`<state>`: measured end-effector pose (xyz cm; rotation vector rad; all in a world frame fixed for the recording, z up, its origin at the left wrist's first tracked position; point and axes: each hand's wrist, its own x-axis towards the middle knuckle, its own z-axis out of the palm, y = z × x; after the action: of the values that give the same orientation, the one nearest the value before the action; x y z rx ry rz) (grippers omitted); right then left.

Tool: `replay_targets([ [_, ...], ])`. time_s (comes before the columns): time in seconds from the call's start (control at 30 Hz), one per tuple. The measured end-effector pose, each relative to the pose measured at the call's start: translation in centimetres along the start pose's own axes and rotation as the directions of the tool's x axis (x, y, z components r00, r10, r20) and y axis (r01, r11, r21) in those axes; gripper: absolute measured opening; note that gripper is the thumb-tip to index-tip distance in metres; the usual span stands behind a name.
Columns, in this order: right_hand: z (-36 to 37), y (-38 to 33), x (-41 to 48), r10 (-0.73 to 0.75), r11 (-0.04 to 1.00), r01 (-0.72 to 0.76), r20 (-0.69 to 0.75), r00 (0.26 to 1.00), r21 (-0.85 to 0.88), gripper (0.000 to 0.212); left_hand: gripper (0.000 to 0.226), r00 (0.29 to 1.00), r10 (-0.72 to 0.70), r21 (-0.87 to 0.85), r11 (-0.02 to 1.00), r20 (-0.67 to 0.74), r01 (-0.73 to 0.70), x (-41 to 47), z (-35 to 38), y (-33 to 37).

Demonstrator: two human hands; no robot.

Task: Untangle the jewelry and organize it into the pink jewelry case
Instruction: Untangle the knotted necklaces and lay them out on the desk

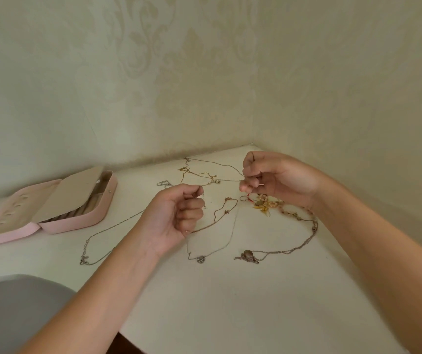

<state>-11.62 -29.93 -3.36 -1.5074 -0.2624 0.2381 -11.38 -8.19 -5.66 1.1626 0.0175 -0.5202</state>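
Pinching 1 chain (226, 245), left hand (176, 213) and right hand (276, 177) hover near corner (252, 147).

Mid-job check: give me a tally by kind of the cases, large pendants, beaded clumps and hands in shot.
Pink jewelry case: 1
Large pendants: 2, the round pendant and the dark pendant
Beaded clump: 1
Hands: 2, left hand and right hand, both apparently pinching the thin chain
Total: 6
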Motion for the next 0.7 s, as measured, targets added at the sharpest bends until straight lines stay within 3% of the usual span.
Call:
replay_targets([
  [0.13,0.3,-0.1,0.0,-0.003,1.0,0.003,0.0,1.0,0.028,0.013,0.012,0.997,0.074,0.054,0.996,-0.027,-0.072,0.0,0.0,-0.2],
  [0.4,0.5,-0.8,-0.4,-0.088,0.946,0.039,-0.139,0.986,-0.323,0.008,0.005,0.998,0.063,-0.191,0.98,0.011,-0.06,0.2,0.2,0.1],
  [0.7,1.2,-0.9,-0.9,-0.14,0.836,0.022,-0.175,0.975,-0.548,0.006,0.007,0.991,0.137,0.104,0.985,0.008,-0.137,-0.3,0.1,0.0],
])
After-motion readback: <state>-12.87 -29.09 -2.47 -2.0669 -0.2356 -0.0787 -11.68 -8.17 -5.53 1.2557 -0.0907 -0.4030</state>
